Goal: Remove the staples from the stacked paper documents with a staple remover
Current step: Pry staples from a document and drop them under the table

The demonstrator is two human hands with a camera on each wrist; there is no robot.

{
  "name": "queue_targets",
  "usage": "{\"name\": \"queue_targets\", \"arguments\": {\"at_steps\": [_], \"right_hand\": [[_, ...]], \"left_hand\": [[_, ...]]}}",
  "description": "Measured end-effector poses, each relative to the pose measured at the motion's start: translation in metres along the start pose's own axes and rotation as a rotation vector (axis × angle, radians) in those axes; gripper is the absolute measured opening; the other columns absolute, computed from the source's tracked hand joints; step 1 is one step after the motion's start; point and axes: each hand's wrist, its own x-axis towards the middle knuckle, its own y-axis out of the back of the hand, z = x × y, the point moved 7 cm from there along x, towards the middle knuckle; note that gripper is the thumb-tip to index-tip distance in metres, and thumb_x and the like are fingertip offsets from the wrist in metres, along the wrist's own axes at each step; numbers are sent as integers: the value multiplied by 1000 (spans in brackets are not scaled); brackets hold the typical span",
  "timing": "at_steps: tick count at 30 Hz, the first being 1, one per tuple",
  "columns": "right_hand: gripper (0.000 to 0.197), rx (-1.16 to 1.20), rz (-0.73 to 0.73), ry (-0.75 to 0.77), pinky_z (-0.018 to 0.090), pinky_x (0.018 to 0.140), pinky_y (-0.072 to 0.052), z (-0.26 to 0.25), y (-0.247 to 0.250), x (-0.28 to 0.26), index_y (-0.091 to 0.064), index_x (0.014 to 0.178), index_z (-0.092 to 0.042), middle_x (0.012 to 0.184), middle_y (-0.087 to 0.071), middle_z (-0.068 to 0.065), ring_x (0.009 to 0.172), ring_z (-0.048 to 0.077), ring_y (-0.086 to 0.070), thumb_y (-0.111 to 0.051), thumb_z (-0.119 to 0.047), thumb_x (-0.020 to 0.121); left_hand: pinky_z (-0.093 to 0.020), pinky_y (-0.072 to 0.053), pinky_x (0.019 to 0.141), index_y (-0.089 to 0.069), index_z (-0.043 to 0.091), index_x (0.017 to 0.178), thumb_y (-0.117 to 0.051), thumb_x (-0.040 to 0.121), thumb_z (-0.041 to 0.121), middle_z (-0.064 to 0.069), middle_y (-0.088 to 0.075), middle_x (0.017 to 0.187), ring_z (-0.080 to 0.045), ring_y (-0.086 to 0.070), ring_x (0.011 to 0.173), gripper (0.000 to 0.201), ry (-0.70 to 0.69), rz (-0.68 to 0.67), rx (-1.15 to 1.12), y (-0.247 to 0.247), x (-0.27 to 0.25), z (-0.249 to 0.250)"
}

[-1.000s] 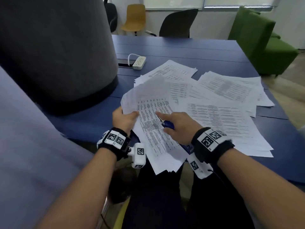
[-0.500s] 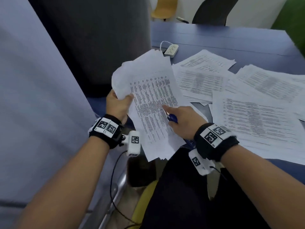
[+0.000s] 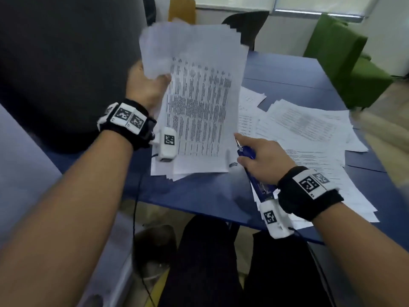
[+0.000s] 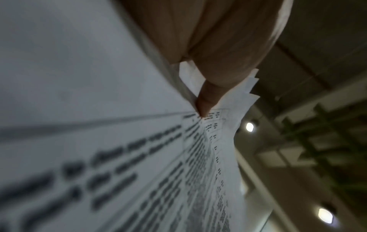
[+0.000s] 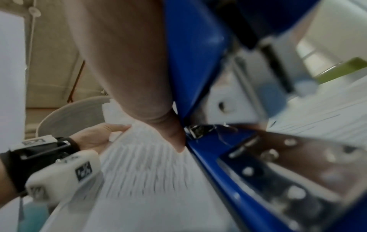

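Many loose pages [image 3: 199,107] hang pinched in the left hand [image 3: 146,85]; right hand [image 3: 263,160] grips the blue staple remover [image 3: 246,151]. Sheets might slip and scatter over the worktop [image 3: 287,74].

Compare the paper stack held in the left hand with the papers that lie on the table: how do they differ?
The held paper stack is lifted off the blue table and stands nearly upright; the loose papers lie flat on it. The left hand pinches the held stack at one corner; no hand holds the loose papers. The held stack's sheets stay together, slightly fanned; the loose papers are spread in overlapping piles. Both are white printed sheets.
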Motion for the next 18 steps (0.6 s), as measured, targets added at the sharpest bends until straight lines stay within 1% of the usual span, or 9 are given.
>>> {"name": "queue_targets", "arguments": {"at_steps": [2, 4, 6, 8, 11, 12, 15, 17, 18], "right_hand": [[60, 32, 40, -8, 7, 95, -27, 4, 12, -1, -44, 149, -37, 140, -58, -12, 130, 11, -51, -63, -25, 93], [60, 51, 81, -11, 2, 91, -24, 4, 23, 0, -44, 150, -36, 137, -60, -12, 128, 10, -51, -63, -24, 94], [60, 46, 123, -12, 1, 89, -24, 4, 33, 3, -44, 149, -36, 134, -62, -10, 125, 12, -53, -63, -24, 94], [60, 32, 133, -29, 5, 93, -26, 8, 35, 5, -43, 150, -37, 135, -62, -8, 127, 14, -53, -62, -25, 94], [60, 12, 96, -68, 11, 101, -27, 23, 28, 3, -41, 151, -35, 141, -58, -6, 133, 16, -50, -61, -26, 95], [61, 4, 77, -86, 12, 101, -27, 31, 25, 2, -40, 151, -35, 143, -57, -6, 133, 16, -49, -60, -26, 95], [61, -10, 42, -139, 11, 99, -27, 52, 18, -6, -41, 151, -37, 143, -56, -9, 132, 14, -50, -61, -26, 94], [61, -19, 18, -142, 11, 100, -27, 55, 13, -9, -41, 150, -37, 142, -57, -10, 132, 14, -50, -61, -27, 94], [60, -22, 3, -134, 11, 100, -27, 53, 10, -10, -42, 150, -37, 141, -58, -9, 132, 14, -50, -61, -27, 94]], "left_hand": [[-34, -60, 85, -67, 2, 114, -76, 71, 13, -6, -72, 102, -20, -72, 93, 45, 8, 116, 5, 9, 27, 14], [-36, -62, 82, -65, -5, 115, -76, 66, 12, -9, -73, 98, -20, -73, 86, 53, 1, 232, -110, 9, 38, 13], [-28, -59, 71, -65, -6, 114, -72, 74, 5, -6, -70, 93, -14, -69, 77, 42, 42, 260, -131, -14, 24, 0], [-28, -55, 69, -58, -2, 119, -61, 88, 0, -6, -65, 98, -17, -63, 82, 32, 167, 255, -88, -44, 1, -36], [-39, -57, 96, -45, 1, 140, -54, 93, 5, -22, -61, 130, -32, -64, 113, 48, 403, 125, -15, -92, -33, -111], [-46, -55, 100, -40, 4, 143, -55, 92, 8, -23, -58, 134, -36, -63, 117, 54, 478, 73, 39, -102, -40, -135], [-53, -58, 93, -38, 6, 140, -60, 84, 5, -22, -60, 125, -39, -66, 110, 60, 565, -33, 136, -106, -62, -162], [-49, -61, 85, -37, 7, 142, -58, 86, -3, -18, -59, 110, -34, -68, 95, 60, 550, -72, 153, -87, -75, -148], [-43, -61, 75, -39, 9, 140, -56, 89, -5, -15, -58, 99, -30, -66, 83, 55, 540, -89, 154, -73, -83, -136]]}}
